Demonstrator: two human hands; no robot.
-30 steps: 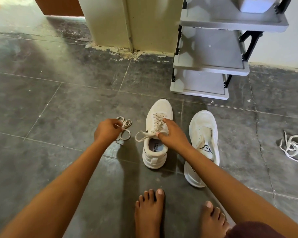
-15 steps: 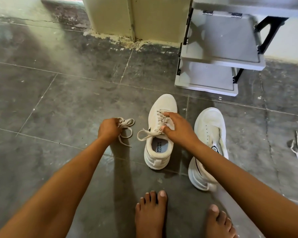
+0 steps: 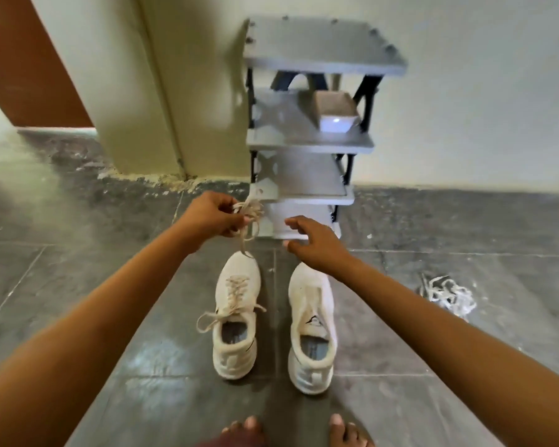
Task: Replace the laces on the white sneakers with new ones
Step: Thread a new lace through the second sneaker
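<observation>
The left hand (image 3: 212, 217) grips a bunched lace (image 3: 250, 212) in the air, one end dangling toward the laced sneaker (image 3: 236, 314). The right hand (image 3: 315, 241) hovers beside it, fingers spread and loosely bent, holding nothing. The unlaced sneaker (image 3: 312, 324) stands just beside the laced one on the floor (image 3: 78, 221), before the shoe rack (image 3: 304, 175). A pile of laces (image 3: 447, 295) lies well apart, rightward.

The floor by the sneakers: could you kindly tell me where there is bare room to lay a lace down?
Bare tile lies left of the laced sneaker, toward the pillar, and between the unlaced sneaker and the loose lace pile. Crowded: the narrow gap between the sneakers, and their toes close to the shoe rack.
</observation>
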